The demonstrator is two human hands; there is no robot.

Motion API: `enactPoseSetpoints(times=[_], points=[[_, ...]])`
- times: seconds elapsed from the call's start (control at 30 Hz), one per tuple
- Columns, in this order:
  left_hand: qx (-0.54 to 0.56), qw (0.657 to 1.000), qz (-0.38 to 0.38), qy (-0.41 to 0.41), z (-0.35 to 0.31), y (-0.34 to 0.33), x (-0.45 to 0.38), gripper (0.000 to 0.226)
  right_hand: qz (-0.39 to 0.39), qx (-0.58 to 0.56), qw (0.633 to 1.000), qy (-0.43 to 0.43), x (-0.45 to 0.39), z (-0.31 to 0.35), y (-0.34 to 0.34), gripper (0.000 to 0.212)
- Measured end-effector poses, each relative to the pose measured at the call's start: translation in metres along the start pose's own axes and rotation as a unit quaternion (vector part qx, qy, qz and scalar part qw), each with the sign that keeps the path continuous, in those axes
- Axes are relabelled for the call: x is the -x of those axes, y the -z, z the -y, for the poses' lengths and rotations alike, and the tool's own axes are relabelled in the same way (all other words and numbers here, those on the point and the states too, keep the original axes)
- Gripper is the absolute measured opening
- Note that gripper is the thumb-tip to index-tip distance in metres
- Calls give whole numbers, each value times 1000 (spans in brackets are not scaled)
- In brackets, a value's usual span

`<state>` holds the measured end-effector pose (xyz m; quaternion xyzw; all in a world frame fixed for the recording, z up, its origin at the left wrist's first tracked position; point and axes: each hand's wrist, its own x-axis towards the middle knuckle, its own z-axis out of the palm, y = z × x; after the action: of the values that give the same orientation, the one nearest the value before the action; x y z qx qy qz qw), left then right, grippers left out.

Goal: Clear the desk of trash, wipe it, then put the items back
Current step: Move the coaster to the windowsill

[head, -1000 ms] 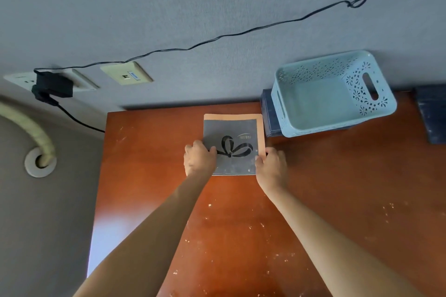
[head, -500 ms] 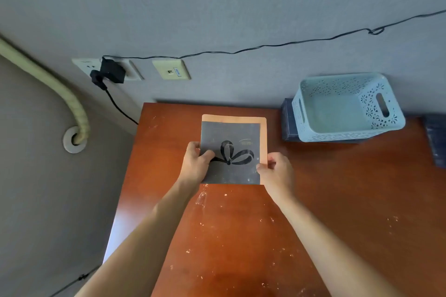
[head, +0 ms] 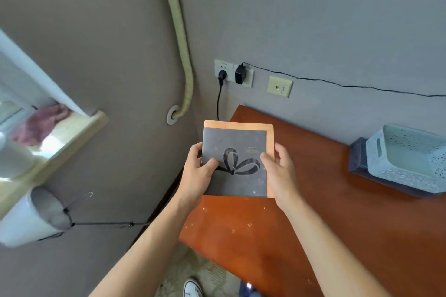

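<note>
- The left hand (head: 196, 172) is gripping the left edge of the dark card with a ribbon drawing (head: 235, 163), thumb lying on its face
- The right hand (head: 281, 171) is gripping the card's right edge, fingers curling round it
- An orange sheet (head: 270, 152) is showing behind the card, between both hands
- The card is hanging above the near-left corner of the wooden desk (head: 313, 224)
- A pale blue basket (head: 407, 159) is sitting on the desk, well to the right of the right hand

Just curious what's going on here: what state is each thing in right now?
Left hand: gripping the gray booklet's left edge.
Right hand: gripping its right edge.
Gray booklet: closed, held up, stacked on the orange folder.
Blue basket: empty, on the desk.
Black adapter: plugged in.
</note>
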<state>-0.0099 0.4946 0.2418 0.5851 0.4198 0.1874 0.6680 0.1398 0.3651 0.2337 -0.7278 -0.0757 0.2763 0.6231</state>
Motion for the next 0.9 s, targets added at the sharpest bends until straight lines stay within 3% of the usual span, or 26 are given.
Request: enactPoseSetpoints(times=[0.23,0.47,0.67,0.9], points=[[39,990,-121,-63,19,148,89,65,154,17,987,35,96,5,-128,54],[52,951,-293,-87,50,248,180,77,302,100,943,100,179,-8,-231,57],[86,888,-445,-80,84,301,269,76,466,157,860,134,255,-23,-299,52],[139,772,-619,-50,120,340,389,72,630,177,744,137,373,-53,-364,52]])
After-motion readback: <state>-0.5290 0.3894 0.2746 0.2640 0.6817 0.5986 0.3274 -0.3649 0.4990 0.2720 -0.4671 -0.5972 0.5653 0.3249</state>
